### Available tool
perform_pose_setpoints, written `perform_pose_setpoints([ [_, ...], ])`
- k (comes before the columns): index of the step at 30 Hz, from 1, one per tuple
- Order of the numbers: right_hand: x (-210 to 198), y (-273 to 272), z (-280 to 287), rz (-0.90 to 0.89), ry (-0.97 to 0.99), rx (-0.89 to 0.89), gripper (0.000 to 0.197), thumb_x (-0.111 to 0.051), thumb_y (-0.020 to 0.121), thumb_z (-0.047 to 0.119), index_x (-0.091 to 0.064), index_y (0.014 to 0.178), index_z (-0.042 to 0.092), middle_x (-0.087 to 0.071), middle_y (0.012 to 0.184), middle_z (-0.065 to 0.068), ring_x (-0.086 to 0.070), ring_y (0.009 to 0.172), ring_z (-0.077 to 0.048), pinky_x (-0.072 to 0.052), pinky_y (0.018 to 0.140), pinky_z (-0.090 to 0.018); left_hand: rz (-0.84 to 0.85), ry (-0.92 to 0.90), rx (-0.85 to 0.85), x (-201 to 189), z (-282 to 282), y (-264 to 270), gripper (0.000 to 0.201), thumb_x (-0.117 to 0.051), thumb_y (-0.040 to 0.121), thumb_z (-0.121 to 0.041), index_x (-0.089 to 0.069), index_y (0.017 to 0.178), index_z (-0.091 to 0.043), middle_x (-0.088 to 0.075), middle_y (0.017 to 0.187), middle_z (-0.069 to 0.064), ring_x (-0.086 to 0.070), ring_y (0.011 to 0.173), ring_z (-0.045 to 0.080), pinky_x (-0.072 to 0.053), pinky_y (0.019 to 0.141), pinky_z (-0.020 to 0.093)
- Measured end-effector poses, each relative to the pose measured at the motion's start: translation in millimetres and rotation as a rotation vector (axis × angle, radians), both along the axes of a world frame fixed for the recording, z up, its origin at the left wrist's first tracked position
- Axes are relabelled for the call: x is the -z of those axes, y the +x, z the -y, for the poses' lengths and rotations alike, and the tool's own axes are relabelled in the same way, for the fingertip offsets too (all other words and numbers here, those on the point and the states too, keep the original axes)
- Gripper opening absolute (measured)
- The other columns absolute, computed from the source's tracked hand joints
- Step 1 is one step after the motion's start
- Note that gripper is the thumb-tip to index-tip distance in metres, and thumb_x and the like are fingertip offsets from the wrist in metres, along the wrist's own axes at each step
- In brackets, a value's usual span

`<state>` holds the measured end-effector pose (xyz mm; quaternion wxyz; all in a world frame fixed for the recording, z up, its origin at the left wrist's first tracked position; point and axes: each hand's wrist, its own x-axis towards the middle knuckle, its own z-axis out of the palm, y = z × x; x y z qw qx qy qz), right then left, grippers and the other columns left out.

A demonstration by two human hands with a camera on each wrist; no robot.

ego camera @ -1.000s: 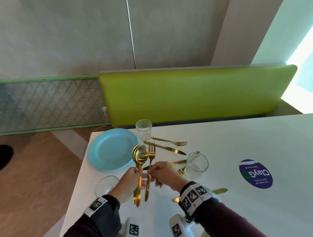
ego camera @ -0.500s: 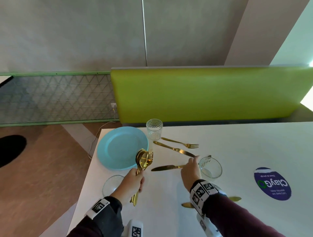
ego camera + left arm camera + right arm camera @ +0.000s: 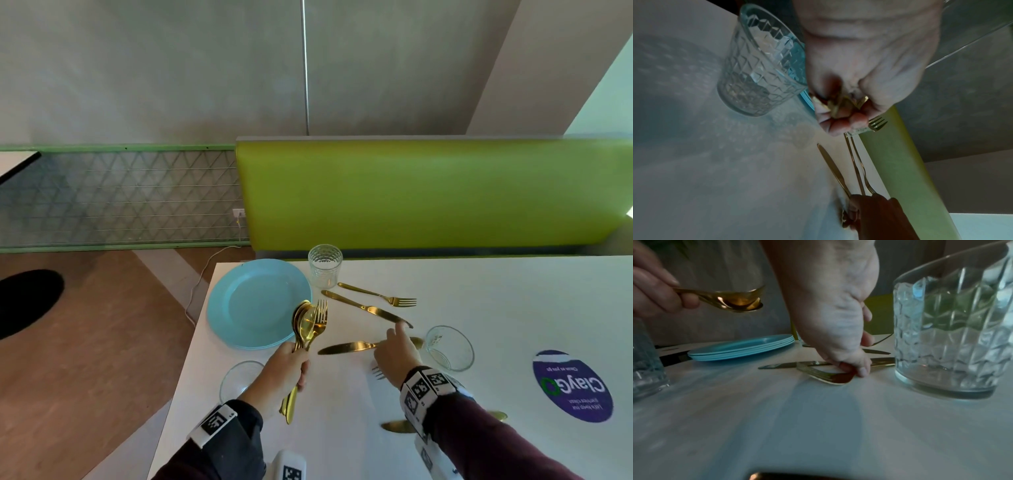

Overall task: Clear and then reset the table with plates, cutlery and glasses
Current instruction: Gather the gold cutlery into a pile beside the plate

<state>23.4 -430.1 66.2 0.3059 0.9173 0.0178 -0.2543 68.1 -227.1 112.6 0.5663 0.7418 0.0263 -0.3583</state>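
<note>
My left hand (image 3: 297, 361) grips a bundle of gold spoons and a fork (image 3: 310, 325) by the handles, heads up over the edge of the stacked blue plates (image 3: 253, 305). The wrist view shows its fingers (image 3: 840, 120) curled round the handles. My right hand (image 3: 394, 347) is down on the white table (image 3: 479, 301). Its thumb and a fingertip pinch a gold fork (image 3: 826, 375) lying there; its index finger points away. A gold knife (image 3: 346, 347) lies just left of that hand. Another knife (image 3: 366, 308) and fork (image 3: 376, 294) lie farther back.
Three faceted glasses stand on the table: one (image 3: 324, 265) behind the plates, one (image 3: 448, 347) right of my right hand, one (image 3: 239, 380) under my left wrist. More gold cutlery (image 3: 397, 426) lies under my right forearm. A purple sticker (image 3: 572, 385) and green bench (image 3: 428, 195) are beyond.
My right hand has left the bundle, moved right and come down onto the fork on the table. My left hand keeps the bundle, now tilted toward the plates.
</note>
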Motion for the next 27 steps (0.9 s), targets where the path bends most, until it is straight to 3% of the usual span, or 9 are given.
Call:
perform_pose_setpoints([
  [6, -0.7, 1.6, -17.3, 0.009, 0.274, -0.127, 0.022, -0.047, 0.095, 0.014, -0.059, 0.111, 0.005, -0.063, 0.112, -0.010, -0.052, 0.108, -0.027, -0.038, 0.096, -0.040, 0.055, -0.022, 0.015, 0.6, -2.3, 5.4, 0.025, -0.042, 0.098, -0.020, -0.044, 0.076, -0.009, -0.041, 0.052, 0.001, -0.038, 0.046, 0.013, -0.035, 0.051, 0.025],
  [9, -6.0, 2.0, -23.0, 0.011, 0.500, -0.093, 0.026, -0.040, 0.096, 0.006, -0.056, 0.115, 0.000, -0.061, 0.116, -0.017, -0.055, 0.109, -0.029, -0.046, 0.096, -0.040, 0.067, -0.058, -0.049, 3.0, -3.7, 12.0, 0.027, -0.043, 0.098, -0.023, -0.047, 0.076, -0.009, -0.041, 0.051, -0.001, -0.037, 0.044, 0.012, -0.035, 0.050, 0.026],
  [12, -13.2, 5.4, -27.2, 0.049, 0.690, -0.013, 0.026, -0.043, 0.095, 0.007, -0.057, 0.117, 0.003, -0.061, 0.116, -0.014, -0.053, 0.110, -0.027, -0.046, 0.095, -0.035, 0.112, -0.078, -0.122, -2.0, -3.9, 17.0, 0.025, -0.042, 0.098, -0.019, -0.046, 0.076, -0.009, -0.044, 0.056, 0.001, -0.040, 0.044, 0.012, -0.036, 0.051, 0.026],
  [14, -24.1, 12.3, -31.9, 0.160, 0.848, 0.137, 0.024, -0.046, 0.095, 0.013, -0.060, 0.113, 0.008, -0.063, 0.111, -0.010, -0.056, 0.106, -0.023, -0.047, 0.088, -0.029, 0.140, -0.093, -0.167, -6.8, -2.1, 20.4, 0.022, -0.041, 0.099, -0.016, -0.047, 0.078, -0.010, -0.050, 0.062, 0.003, -0.049, 0.047, 0.011, -0.041, 0.051, 0.023],
  [16, -38.4, 22.3, -34.6, 0.358, 1.064, 0.382, 0.020, -0.054, 0.092, 0.019, -0.063, 0.108, 0.010, -0.064, 0.097, -0.004, -0.058, 0.090, -0.017, -0.043, 0.074, -0.021, 0.097, -0.147, -0.221, -9.3, 2.5, 24.9, 0.018, -0.039, 0.100, -0.013, -0.049, 0.086, -0.009, -0.057, 0.074, 0.007, -0.059, 0.061, 0.015, -0.050, 0.057, 0.023],
  [19, -52.2, 37.0, -37.1, 0.526, 1.528, 0.891, 0.024, -0.069, 0.083, 0.016, -0.063, 0.105, 0.012, -0.061, 0.074, 0.004, -0.049, 0.061, -0.008, -0.039, 0.055, -0.016, -0.004, -0.232, -0.223, -10.9, 10.3, 28.0, 0.016, -0.038, 0.100, -0.012, -0.048, 0.087, -0.009, -0.053, 0.080, 0.011, -0.053, 0.071, 0.019, -0.047, 0.069, 0.023],
  [21, -55.8, 44.3, -41.3, 0.529, 1.711, 1.108, 0.029, -0.073, 0.079, 0.013, -0.063, 0.106, 0.008, -0.060, 0.068, 0.003, -0.044, 0.056, -0.008, -0.038, 0.052, -0.018, -0.020, -0.215, -0.167, -9.0, 16.5, 25.1, 0.015, -0.038, 0.100, -0.014, -0.047, 0.089, -0.009, -0.056, 0.083, 0.011, -0.054, 0.076, 0.019, -0.045, 0.069, 0.023],
  [24, -54.8, 52.5, -49.8, 0.522, 1.804, 1.183, 0.028, -0.074, 0.076, 0.010, -0.066, 0.103, 0.009, -0.062, 0.069, 0.000, -0.043, 0.055, -0.009, -0.037, 0.054, -0.020, 0.005, -0.115, -0.097, -7.3, 23.8, 17.0, 0.017, -0.035, 0.101, -0.021, -0.047, 0.092, -0.014, -0.067, 0.086, 0.007, -0.066, 0.072, 0.020, -0.052, 0.064, 0.027],
  [27, -49.5, 60.8, -48.8, 0.455, 1.807, 1.160, 0.030, -0.073, 0.078, 0.016, -0.065, 0.106, 0.010, -0.065, 0.072, -0.001, -0.042, 0.051, -0.009, -0.036, 0.049, -0.018, 0.079, -0.065, -0.080, -4.2, 25.7, 15.6, 0.019, -0.035, 0.101, -0.022, -0.045, 0.090, -0.010, -0.058, 0.069, 0.006, -0.053, 0.047, 0.014, -0.046, 0.048, 0.022],
])
